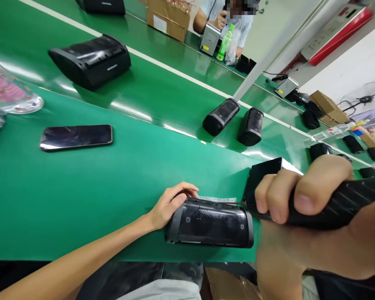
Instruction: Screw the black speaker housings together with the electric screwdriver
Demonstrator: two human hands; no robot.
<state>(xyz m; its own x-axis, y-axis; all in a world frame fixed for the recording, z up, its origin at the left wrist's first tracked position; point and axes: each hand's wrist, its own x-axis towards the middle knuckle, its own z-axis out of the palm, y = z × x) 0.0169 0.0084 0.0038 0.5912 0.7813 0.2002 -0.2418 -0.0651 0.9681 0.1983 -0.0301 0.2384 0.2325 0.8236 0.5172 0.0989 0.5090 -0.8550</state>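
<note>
Left hand [168, 206] grasps a glossy black oblong speaker [213, 225], right hand [318, 185] a black ridged-handled tool [345, 204]: likely far-edge work, next needing steady alignment.

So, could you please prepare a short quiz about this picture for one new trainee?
1. Which hand is gripping the black tool?
2. True or false: the phone lies flat on the green table.
3. What is the left hand touching? a) a cardboard box; b) a black speaker; c) a green bottle.

Key: 1. The right hand. 2. True. 3. b.
</note>
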